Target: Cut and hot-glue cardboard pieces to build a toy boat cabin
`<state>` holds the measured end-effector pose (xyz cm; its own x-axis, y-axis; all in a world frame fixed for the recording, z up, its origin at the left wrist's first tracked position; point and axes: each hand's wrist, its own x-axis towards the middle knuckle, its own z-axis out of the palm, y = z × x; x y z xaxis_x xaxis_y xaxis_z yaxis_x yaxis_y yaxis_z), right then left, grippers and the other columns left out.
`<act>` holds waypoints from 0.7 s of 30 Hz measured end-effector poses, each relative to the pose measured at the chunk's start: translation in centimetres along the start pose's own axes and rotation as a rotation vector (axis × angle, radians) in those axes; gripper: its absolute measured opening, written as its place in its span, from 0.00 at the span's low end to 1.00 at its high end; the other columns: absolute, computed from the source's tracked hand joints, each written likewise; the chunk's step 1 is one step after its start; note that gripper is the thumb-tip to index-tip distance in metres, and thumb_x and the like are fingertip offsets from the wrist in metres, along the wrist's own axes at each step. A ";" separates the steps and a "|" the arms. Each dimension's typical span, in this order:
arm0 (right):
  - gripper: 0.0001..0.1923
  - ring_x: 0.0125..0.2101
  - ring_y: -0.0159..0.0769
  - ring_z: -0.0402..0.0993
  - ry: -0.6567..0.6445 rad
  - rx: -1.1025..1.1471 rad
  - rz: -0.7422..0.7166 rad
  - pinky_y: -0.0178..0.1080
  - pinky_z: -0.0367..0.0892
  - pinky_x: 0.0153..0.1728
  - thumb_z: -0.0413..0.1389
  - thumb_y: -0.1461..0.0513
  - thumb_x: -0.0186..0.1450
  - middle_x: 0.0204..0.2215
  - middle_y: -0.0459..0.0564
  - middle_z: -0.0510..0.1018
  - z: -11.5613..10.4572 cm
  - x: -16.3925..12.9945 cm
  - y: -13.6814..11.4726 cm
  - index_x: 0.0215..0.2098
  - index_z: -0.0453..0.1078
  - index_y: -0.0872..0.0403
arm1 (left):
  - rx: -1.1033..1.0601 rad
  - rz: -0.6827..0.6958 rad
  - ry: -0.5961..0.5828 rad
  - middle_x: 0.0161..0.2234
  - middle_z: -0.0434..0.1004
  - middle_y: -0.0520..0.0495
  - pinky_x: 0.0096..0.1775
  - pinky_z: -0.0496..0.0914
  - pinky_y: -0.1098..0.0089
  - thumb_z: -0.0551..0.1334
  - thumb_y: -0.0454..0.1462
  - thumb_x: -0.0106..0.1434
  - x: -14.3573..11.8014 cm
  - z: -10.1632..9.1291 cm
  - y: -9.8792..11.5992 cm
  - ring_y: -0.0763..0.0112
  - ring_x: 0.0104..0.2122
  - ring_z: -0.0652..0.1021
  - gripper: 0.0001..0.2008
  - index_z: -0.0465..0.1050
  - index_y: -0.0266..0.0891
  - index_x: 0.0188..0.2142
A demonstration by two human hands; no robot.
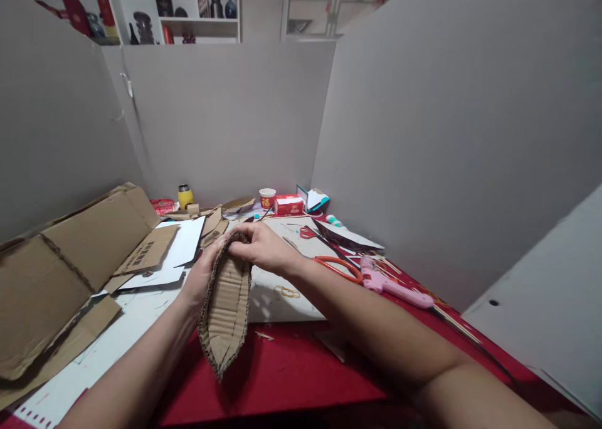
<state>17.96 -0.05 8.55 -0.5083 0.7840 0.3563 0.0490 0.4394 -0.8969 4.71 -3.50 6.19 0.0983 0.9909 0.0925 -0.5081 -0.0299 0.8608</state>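
A boat-shaped cardboard piece (229, 307) with raised corrugated sides and a pointed near end hangs tilted over the front of the table. My left hand (201, 277) is wrapped round its left side from outside. At the far end, my right hand (261, 246) pinches the rim, the thumb inside and the fingers over the outer edge. The fingertips of the left hand are partly hidden behind the cardboard. Just right of the piece, a small yellow looped item (286, 291) lies on the white board (268, 307).
A pink glue gun (392, 286), orange-handled scissors (337, 268) and red-handled scissors (308, 232) lie to the right. A large cardboard box (94, 234) fills the left side. Behind stand a yellow jar (185, 198), a paper cup (268, 199) and a red box (288, 205). Grey partitions (221, 115) enclose the table.
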 end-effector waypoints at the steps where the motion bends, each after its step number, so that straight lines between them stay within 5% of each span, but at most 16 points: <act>1: 0.04 0.25 0.28 0.63 0.019 -0.003 0.000 0.34 0.61 0.30 0.51 0.67 0.52 0.23 0.43 0.70 0.2 0.1 0.3 0.24 0.68 0.57 | -0.002 0.000 0.002 0.31 0.84 0.46 0.34 0.75 0.69 0.67 0.39 0.56 0.1 0.0 0.0 0.57 0.35 0.82 0.15 0.79 0.36 0.43; 7: 0.04 0.27 0.29 0.64 0.028 -0.027 -0.034 0.34 0.61 0.30 0.53 0.66 0.53 0.24 0.43 0.70 -0.1 0.2 0.4 0.26 0.70 0.57 | -0.004 -0.029 -0.001 0.26 0.82 0.49 0.26 0.72 0.73 0.65 0.39 0.57 0.2 -0.2 0.0 0.68 0.22 0.78 0.10 0.79 0.36 0.36; 12: 0.10 0.31 0.31 0.67 -0.022 -0.006 -0.139 0.35 0.63 0.33 0.53 0.65 0.56 0.30 0.46 0.73 -1.1 -0.1 -0.4 0.35 0.73 0.56 | 0.012 -0.086 -0.025 0.22 0.80 0.46 0.22 0.71 0.70 0.64 0.42 0.58 0.2 -0.6 0.3 0.67 0.18 0.76 0.13 0.78 0.33 0.32; 16: 0.09 0.34 0.32 0.68 0.010 -0.024 -0.230 0.36 0.63 0.37 0.53 0.59 0.63 0.30 0.46 0.73 -0.8 -0.3 -0.4 0.32 0.73 0.56 | 0.027 -0.026 -0.011 0.25 0.81 0.48 0.26 0.72 0.70 0.65 0.43 0.57 0.2 -0.5 0.3 0.67 0.22 0.77 0.12 0.78 0.35 0.33; 21: 0.14 0.26 0.29 0.62 0.128 -0.021 -0.172 0.34 0.60 0.30 0.53 0.55 0.63 0.22 0.43 0.67 0.3 -0.4 0.1 0.24 0.69 0.56 | 0.098 0.080 0.009 0.33 0.83 0.48 0.39 0.73 0.69 0.68 0.42 0.54 0.3 -0.2 -0.3 0.61 0.37 0.80 0.12 0.79 0.37 0.36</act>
<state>17.87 -0.42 8.24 -0.3973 0.7452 0.5356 -0.0108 0.5798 -0.8147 4.70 -3.19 5.82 0.0534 0.9859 0.1585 -0.4283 -0.1208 0.8955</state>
